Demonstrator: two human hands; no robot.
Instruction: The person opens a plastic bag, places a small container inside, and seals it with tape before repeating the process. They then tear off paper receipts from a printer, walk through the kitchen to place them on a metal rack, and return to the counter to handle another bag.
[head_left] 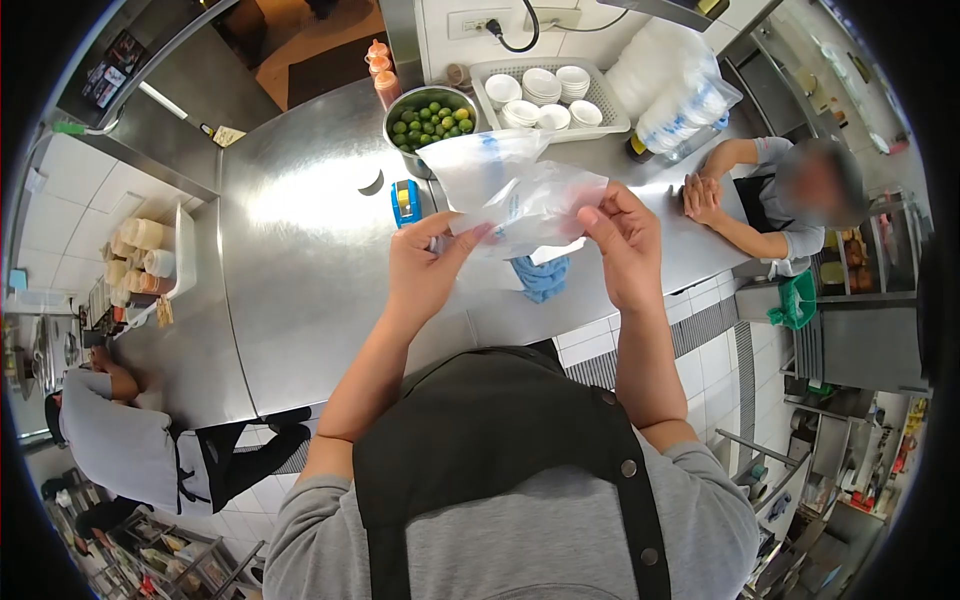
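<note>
A thin translucent plastic bag point(520, 205) with blue print is stretched between my hands above the steel counter. My left hand point(428, 262) pinches its left edge between thumb and fingers. At the right edge, my right hand point(625, 245) grips the plastic the same way, with some fingers showing through it. Under and just beyond the bag lies a folded blue cloth point(542, 278) on the counter. To the left of the bag sits a blue tape dispenser point(405, 203). Behind it stands a metal pot of green limes point(432, 125), partly covered by the bag's top.
A grey perforated tray point(607, 110) holds stacked white bowls at the back wall. Beside it are large clear bags point(665, 85). Orange squeeze bottles point(382, 75) stand left of the pot. One co-worker point(790, 200) leans on the counter's right end; another point(140, 440) works at the left.
</note>
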